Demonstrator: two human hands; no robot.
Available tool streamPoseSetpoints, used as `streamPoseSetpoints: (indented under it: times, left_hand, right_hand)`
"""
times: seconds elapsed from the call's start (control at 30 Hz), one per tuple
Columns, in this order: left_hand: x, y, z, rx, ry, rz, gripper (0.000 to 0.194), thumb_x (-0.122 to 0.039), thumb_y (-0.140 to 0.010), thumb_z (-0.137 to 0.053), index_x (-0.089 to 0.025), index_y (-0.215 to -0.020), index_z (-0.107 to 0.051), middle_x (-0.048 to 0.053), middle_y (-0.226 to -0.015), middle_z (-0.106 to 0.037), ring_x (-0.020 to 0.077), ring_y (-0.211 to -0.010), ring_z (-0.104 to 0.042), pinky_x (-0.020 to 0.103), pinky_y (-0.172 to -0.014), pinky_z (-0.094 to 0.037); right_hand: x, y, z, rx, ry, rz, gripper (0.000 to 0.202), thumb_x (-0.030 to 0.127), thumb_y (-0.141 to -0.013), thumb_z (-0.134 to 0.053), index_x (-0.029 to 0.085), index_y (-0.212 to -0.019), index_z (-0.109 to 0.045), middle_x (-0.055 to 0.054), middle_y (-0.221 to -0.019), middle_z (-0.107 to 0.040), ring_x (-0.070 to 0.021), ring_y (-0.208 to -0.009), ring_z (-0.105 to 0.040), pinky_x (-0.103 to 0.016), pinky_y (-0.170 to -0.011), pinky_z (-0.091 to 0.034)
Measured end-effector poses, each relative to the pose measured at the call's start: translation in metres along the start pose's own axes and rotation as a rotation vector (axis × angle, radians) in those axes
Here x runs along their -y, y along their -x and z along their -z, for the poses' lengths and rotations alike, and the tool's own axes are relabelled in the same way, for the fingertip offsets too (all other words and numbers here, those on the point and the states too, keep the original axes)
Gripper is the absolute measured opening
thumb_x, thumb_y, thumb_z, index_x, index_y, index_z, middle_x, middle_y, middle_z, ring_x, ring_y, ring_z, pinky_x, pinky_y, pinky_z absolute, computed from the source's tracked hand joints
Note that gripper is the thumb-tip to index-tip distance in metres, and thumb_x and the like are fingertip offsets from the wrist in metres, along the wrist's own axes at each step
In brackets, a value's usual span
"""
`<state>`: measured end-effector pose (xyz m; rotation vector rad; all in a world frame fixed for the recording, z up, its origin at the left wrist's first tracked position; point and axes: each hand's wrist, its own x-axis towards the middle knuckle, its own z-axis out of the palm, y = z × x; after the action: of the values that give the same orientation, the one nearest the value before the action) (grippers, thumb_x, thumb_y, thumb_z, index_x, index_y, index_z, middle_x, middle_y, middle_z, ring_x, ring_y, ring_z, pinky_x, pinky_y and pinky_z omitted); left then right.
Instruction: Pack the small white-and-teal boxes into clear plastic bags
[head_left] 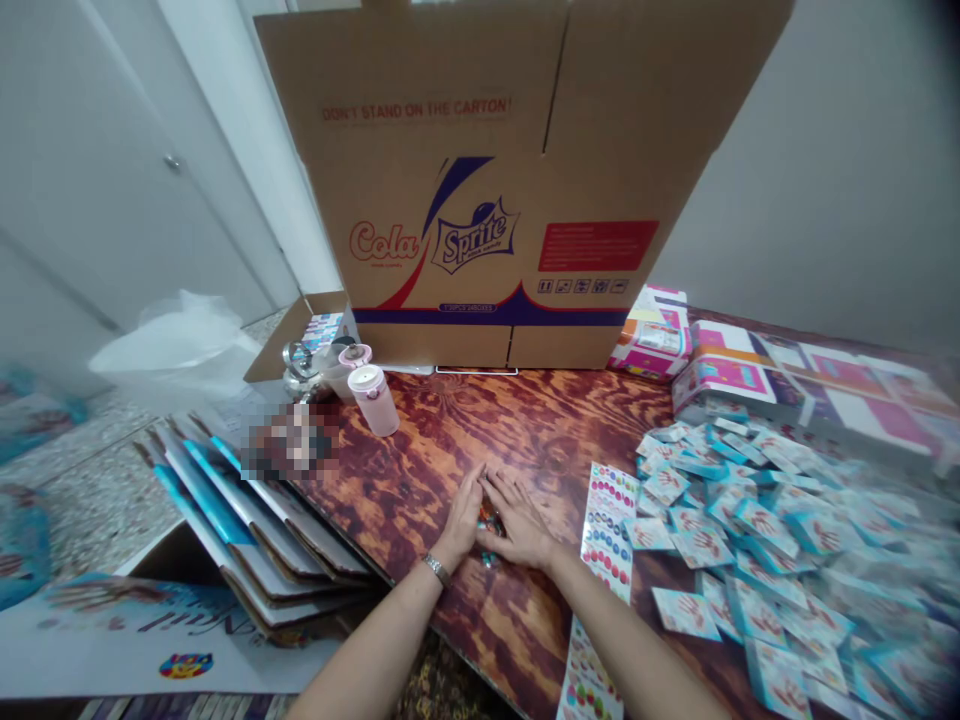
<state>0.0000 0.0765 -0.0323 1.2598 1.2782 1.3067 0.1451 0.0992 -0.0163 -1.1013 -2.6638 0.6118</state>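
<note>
Both hands rest on the wood-patterned table, fingertips close together, forming a ring around a small heap of shiny coloured pieces [489, 540], too small to name. My left hand [460, 515], with a metal watch on its wrist, stands on its edge with fingers stretched along the left of the heap. On the heap's right side, my right hand [519, 522] lies with its fingers extended and apart, partly covering the pieces. Beside the right forearm runs a strip of stickers [611, 510] with rows of coloured ovals.
Many small blue-white packets [750, 530] are piled at right. Pink-white wrapped boxes [810, 375] stand behind them. A large brown carton [480, 200] rises at the back. Pink-lidded jars [373, 402] stand at left, above an open display box [225, 600] near the table edge [375, 572].
</note>
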Motion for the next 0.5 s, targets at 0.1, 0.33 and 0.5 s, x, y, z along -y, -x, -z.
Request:
streamPoseSetpoints:
  times: [0.1, 0.33, 0.5]
  left_hand:
    - [0.006, -0.003, -0.003, -0.027, 0.112, 0.056, 0.060, -0.058, -0.088, -0.025, -0.019, -0.132, -0.041, 0.010, -0.138, -0.042, 0.0220, -0.126, -0.040, 0.041, -0.107, -0.028]
    - [0.003, -0.008, -0.007, -0.082, 0.345, 0.147, 0.066, -0.063, -0.087, -0.022, -0.016, -0.129, -0.044, 0.016, -0.134, -0.045, 0.0241, -0.120, -0.047, 0.042, -0.102, -0.036]
    - [-0.003, 0.004, 0.004, -0.171, 0.426, 0.169, 0.066, -0.064, -0.085, -0.027, -0.014, -0.122, -0.049, 0.020, -0.125, -0.051, 0.0263, -0.110, -0.055, 0.043, -0.093, -0.045]
  right_hand:
    - [0.005, 0.002, -0.002, 0.035, 0.039, 0.059, 0.104, 0.069, -0.065, -0.057, 0.020, -0.145, -0.011, -0.016, -0.150, -0.010, -0.0345, -0.136, -0.011, -0.054, -0.107, -0.013]
    - [0.019, 0.003, -0.016, -0.123, 0.103, 0.011, 0.078, 0.056, -0.074, -0.059, 0.017, -0.138, -0.034, -0.019, -0.138, -0.035, -0.0339, -0.127, -0.030, -0.050, -0.102, -0.028]
    - [0.024, 0.002, -0.010, -0.206, 0.123, 0.028, 0.034, 0.031, -0.086, -0.051, 0.021, -0.118, -0.054, -0.011, -0.115, -0.055, -0.0244, -0.107, -0.046, -0.038, -0.092, -0.039]
